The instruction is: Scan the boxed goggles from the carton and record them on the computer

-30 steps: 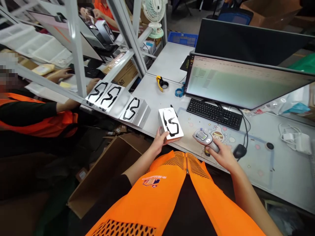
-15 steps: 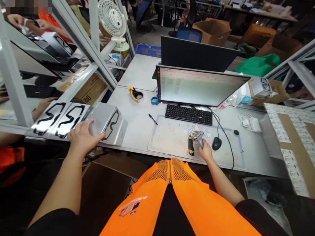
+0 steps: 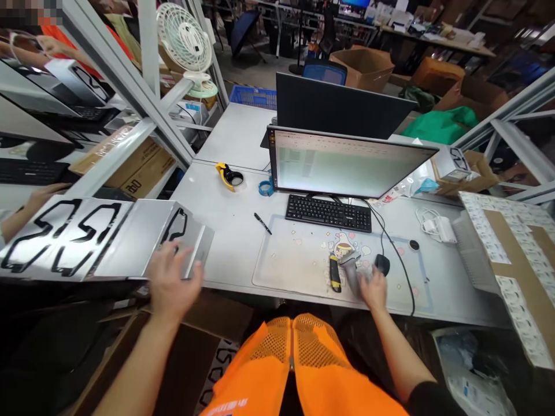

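Note:
My left hand, blurred and with its fingers spread, is at the front right end of a row of silver-white boxes. The nearest is a box with a black outline picture on its side; whether my fingers touch it I cannot tell. Left of it, more boxes show black frame-like pictures. My right hand is between a grey handheld barcode scanner and a black mouse, its fingers loosely apart and pointing towards the mouse. A yellow and black utility knife lies left of the scanner.
A monitor and keyboard stand behind the desk mat. A pen, yellow tape dispenser and blue tape roll lie to the left. Metal frame posts flank the desk. An open carton sits below its edge.
My left hand has moved off the box top, towards its front right corner, fingers spreading. My right hand has left the scanner's handle and shifted right towards the mouse. The view has shifted slightly.

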A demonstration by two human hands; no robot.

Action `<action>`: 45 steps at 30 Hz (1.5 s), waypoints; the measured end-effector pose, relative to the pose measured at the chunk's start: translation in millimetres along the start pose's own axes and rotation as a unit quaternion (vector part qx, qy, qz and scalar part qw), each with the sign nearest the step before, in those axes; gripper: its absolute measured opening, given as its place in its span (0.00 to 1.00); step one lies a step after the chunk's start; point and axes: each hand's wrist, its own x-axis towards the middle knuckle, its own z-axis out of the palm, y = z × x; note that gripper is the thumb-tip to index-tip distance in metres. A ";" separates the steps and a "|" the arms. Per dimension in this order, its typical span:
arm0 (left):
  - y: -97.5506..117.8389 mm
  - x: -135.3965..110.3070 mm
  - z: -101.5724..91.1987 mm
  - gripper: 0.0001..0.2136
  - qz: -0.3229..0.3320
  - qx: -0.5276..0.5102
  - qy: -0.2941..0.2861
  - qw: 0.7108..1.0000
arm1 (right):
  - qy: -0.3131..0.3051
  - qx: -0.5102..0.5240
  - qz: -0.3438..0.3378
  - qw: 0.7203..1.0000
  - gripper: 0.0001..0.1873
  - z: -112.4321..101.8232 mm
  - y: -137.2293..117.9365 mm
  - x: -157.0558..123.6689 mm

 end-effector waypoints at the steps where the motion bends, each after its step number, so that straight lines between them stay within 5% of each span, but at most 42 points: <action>1: 10.7 -13.5 25.8 0.20 0.016 -0.034 -0.037 0.999 | 0.041 -0.008 -0.019 0.999 0.39 -3.1 21.3 6.3; 4: 29.1 -51.2 119.8 0.18 0.020 -0.073 -0.152 0.985 | 0.140 -0.043 -0.045 0.988 0.46 -2.7 85.9 25.1; 7: 25.2 -74.4 206.7 0.26 -0.052 -0.004 -0.199 0.979 | 0.182 -0.052 -0.046 0.981 0.56 11.8 132.6 39.9; 11: 8.9 -89.9 265.2 0.30 -0.082 0.078 -0.173 0.978 | 0.171 -0.016 -0.055 0.984 0.60 32.0 156.3 50.9; 22: 2.4 -95.9 274.6 0.30 -0.071 0.104 -0.134 0.983 | 0.207 0.023 -0.077 0.975 0.45 59.9 104.8 90.5; 29: -0.5 -96.6 276.0 0.29 -0.072 0.099 -0.123 0.985 | 0.233 0.048 -0.076 0.968 0.37 67.1 110.7 81.2; 45: -1.9 -97.6 275.9 0.29 -0.072 0.092 -0.127 0.985 | 0.243 0.042 -0.080 0.966 0.38 67.9 119.7 81.3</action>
